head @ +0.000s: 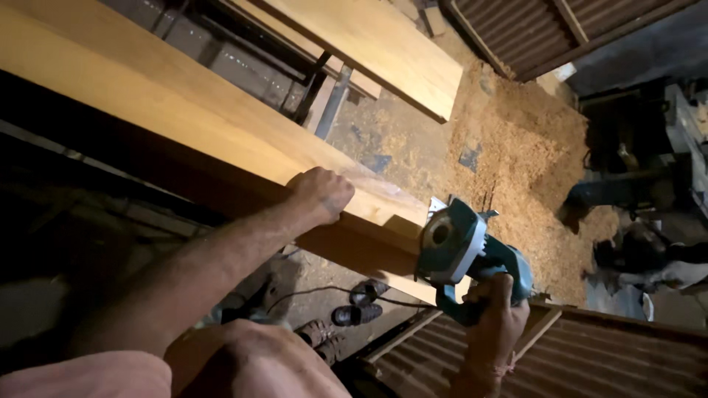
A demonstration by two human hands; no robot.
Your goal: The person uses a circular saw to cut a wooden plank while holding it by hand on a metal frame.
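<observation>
Nearest the camera, a bare knee [251, 361] and a pink sleeve [88, 379] filled the bottom left. Just right of that, the right hand [493, 318] was wrapped tight around the handle of a teal saw [461, 250], fingers clamped on the grip, the blade guard up against the end of the plank [184, 103]. A thin cord [310, 291] trailed across the floor below it, past a pair of sandals [358, 302]. Up a touch and left, the left hand [321, 195] pressed down on the plank's near edge, fingers curled over it, holding the wood. The plank ran from the saw away to the far left corner. Beside the right wrist lay a sheet of ribbed metal [590, 361]. Farther off, a second board [383, 44] lay at the top, and to its right sawdust [516, 155] was heaped thick on the floor. More ribbed metal [546, 29] sat at the far right.
</observation>
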